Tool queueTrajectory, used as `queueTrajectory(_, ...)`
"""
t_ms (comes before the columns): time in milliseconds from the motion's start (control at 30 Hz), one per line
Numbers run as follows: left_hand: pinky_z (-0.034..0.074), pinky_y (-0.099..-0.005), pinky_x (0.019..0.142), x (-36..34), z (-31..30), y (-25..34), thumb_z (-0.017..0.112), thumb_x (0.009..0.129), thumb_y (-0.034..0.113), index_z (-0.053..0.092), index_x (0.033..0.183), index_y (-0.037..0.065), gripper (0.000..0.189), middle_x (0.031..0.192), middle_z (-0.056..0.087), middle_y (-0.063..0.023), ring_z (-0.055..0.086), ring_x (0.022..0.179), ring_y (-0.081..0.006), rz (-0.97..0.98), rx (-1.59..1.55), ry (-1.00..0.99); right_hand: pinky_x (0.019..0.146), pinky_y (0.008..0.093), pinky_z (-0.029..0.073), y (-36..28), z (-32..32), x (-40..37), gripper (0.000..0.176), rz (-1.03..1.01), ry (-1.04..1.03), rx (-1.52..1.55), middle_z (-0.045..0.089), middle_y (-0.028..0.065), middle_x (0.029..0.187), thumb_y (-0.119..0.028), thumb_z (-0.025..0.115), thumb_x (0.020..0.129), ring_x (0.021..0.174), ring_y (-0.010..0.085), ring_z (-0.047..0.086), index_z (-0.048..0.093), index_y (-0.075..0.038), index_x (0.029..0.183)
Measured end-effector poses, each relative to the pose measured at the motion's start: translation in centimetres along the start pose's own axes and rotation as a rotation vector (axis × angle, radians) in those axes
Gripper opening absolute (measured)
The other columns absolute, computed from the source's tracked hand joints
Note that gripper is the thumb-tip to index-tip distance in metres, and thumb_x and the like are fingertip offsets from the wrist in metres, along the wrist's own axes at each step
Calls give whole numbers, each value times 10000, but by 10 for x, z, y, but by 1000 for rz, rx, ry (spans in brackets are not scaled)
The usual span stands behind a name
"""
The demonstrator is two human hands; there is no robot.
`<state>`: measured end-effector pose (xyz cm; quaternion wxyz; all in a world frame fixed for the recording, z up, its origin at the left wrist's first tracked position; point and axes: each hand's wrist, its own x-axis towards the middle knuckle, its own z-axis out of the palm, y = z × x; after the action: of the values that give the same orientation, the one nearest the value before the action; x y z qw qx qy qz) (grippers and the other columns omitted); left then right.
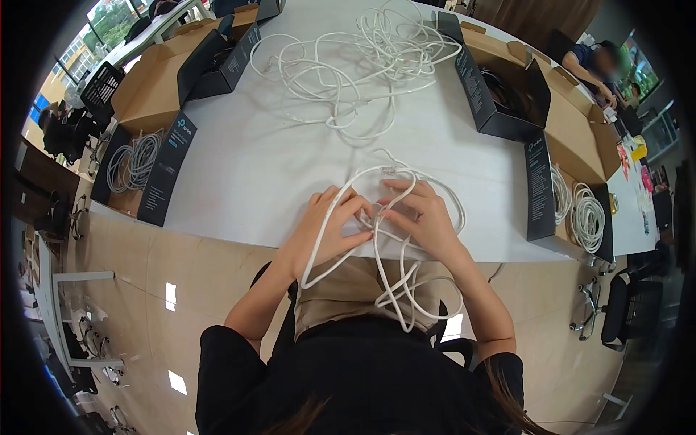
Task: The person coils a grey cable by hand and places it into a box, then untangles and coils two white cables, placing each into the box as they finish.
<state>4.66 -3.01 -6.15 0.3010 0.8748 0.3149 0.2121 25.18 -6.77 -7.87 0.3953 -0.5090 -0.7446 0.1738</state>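
Observation:
A loose white network cable (319,251) loops over both hands at the table's front edge, part of it hanging over my lap. My left hand (324,226) is closed, thumb and fingertips on a strand of it. Close by on the right, my right hand (426,221) pinches the same cable between thumb and fingers. Just above the right fingertips a clear plug (390,172) shows on the cable. Farther back on the white table (239,181) lies a large tangle of white cables (406,51).
At the left, an open black box (165,170) holds coiled grey-white cables (135,165). On the right, another box (538,188) contains coiled white cables (587,221). Behind it, a box (500,119) holds black cable. A person (591,69) sits at the far right.

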Motion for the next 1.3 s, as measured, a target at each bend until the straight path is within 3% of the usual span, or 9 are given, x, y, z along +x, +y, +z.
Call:
queueTrajectory(167,451,-289,662,-13,-5,4,651,656,22,545,931,51,296,852,515,-49,536,740,-204,-230,-303,-84,697,305,472,6,-12,0,182,-86,-120,12,614,65,1026,-43,668,730,886,217,557,673,-56,912)
queueTrajectory(367,458,-325,661,-30,-10,-3,639,657,-31,529,982,44,351,903,528,-72,538,745,-247,-116,186,176,672,306,449,0,-24,-2,133,170,-15,211,630,53,885,-5,651,735,780,202,590,671,-50,859)
queueTrajectory(467,450,-336,689,-22,-14,-14,627,684,-20,532,986,51,324,903,525,-86,533,793,-260,85,336,287,802,309,432,2,-34,-6,158,91,-108,388,633,46,818,31,644,729,758,146,581,685,-58,854)
queueTrajectory(567,444,-349,710,-13,-8,-13,599,746,34,545,939,53,201,934,520,-84,527,845,-256,124,280,314,970,425,320,-2,-40,-11,132,25,-251,426,635,28,806,14,655,728,759,138,584,693,-69,824)
queueTrajectory(667,445,-351,691,-9,-3,-18,588,767,44,553,964,55,201,905,525,-89,533,811,-258,42,274,142,1038,500,181,-13,-37,-10,95,43,-235,293,637,16,811,-4,663,731,766,149,587,694,-62,800)
queueTrajectory(767,450,-328,566,-9,-14,-30,556,819,80,573,1043,47,227,803,561,-81,563,633,-221,116,289,160,1051,486,174,-9,-35,-12,130,104,-182,228,641,-11,828,-26,657,751,744,130,578,694,-104,848)
queueTrajectory(867,409,-295,424,-14,-51,-27,504,866,101,561,1137,39,284,683,597,-76,520,422,-159,-344,46,41,942,389,358,2,-34,-15,136,134,-60,170,634,10,833,1,645,748,718,134,568,675,-76,856)
queueTrajectory(1067,354,-213,339,-42,-83,-40,455,900,140,564,1141,5,296,643,633,-113,458,324,-96,-497,-341,238,606,245,457,8,-26,-13,180,109,236,147,626,62,844,94,596,731,690,151,563,636,-26,860)
queueTrajectory(1300,320,-189,328,-70,-107,-56,452,883,143,558,1108,-31,303,607,629,-165,440,290,-103,-480,-576,346,667,273,478,4,-30,-11,176,184,192,71,621,87,903,110,573,733,719,168,587,625,-10,851)
